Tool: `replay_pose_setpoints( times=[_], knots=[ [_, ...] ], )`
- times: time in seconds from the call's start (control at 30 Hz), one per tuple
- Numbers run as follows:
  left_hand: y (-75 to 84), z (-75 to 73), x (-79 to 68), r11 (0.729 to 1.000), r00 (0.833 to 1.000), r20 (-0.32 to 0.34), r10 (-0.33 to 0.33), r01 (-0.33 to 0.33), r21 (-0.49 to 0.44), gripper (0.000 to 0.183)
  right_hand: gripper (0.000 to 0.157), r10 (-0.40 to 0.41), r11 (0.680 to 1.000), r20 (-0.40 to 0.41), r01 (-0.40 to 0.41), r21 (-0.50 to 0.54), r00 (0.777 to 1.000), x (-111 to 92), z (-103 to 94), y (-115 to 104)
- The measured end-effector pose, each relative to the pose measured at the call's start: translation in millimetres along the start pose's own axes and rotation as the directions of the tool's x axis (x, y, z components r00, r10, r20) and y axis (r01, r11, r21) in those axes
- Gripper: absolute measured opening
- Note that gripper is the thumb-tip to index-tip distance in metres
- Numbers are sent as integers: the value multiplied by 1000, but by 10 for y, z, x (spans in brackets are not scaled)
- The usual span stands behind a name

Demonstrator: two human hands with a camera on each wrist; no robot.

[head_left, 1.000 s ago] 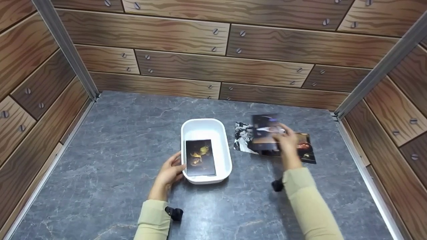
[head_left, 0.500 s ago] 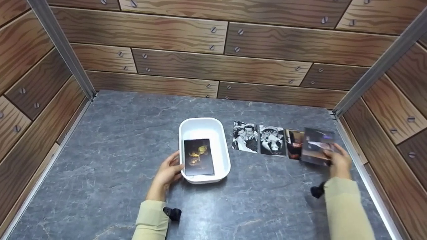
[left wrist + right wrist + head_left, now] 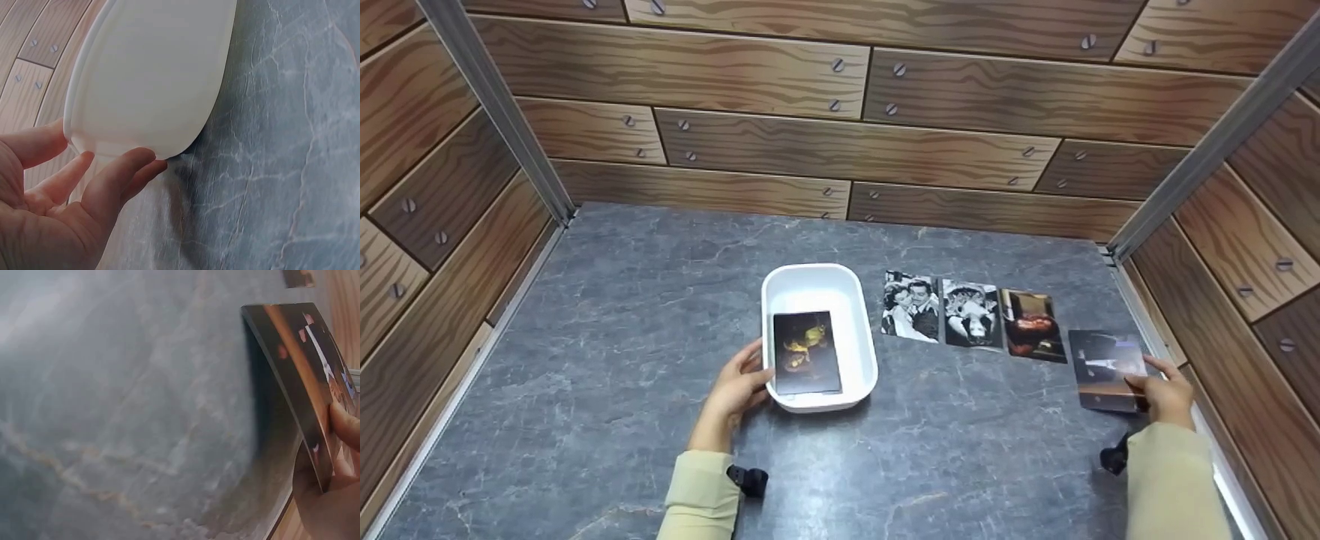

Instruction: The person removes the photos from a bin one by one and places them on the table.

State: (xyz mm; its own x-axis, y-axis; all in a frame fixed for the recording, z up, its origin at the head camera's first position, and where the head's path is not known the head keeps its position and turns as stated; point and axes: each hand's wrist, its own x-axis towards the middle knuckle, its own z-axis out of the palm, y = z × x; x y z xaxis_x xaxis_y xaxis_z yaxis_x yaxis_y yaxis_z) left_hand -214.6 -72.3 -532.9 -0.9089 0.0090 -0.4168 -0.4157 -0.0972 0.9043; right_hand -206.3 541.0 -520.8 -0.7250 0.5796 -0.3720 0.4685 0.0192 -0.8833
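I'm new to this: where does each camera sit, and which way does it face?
Head: on the head, facing forward and down over the white tub; sleeves, left grip and right grip show.
Left wrist: on that wrist, facing the tub's outside; left grip shows.
Right wrist: on that wrist, facing tabletop and held photo; right grip shows.
Head and right wrist share the photo.

The left arm (image 3: 699, 491) and right arm (image 3: 1179, 484) are stretched forward, well apart, both covered by pale sleeves (image 3: 1177, 457). With the left hand (image 3: 739, 388), a grip is formed by the thumb (image 3: 39, 143) and spread, slightly bent fingers (image 3: 115, 177). With the right hand (image 3: 1170, 394), a pinch is made by the thumb (image 3: 346, 427) and opposing fingers.
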Motion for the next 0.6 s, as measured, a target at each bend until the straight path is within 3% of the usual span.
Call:
replay_pose_setpoints(
  times=[0.1,0.17,0.33,0.53,0.6],
  knots=[
    [-1,2,6,1000,1000,-3,0,0,0,63,51,-50,982,-39,42,-185,998,27,38,33],
    [-4,2,9,1000,1000,-1,2,-2,-2,63,66,-67,971,-31,59,-231,997,34,61,51],
    [-7,-5,6,1000,1000,14,16,-16,-2,62,61,-95,949,-37,79,-304,995,27,117,63],
    [-8,-13,2,1000,1000,6,16,-16,1,62,47,-215,817,-82,133,-562,973,-10,243,84],
    [-6,-12,1,1000,1000,5,13,-13,3,62,49,-217,791,-108,110,-601,970,-29,284,84]
  ],
)
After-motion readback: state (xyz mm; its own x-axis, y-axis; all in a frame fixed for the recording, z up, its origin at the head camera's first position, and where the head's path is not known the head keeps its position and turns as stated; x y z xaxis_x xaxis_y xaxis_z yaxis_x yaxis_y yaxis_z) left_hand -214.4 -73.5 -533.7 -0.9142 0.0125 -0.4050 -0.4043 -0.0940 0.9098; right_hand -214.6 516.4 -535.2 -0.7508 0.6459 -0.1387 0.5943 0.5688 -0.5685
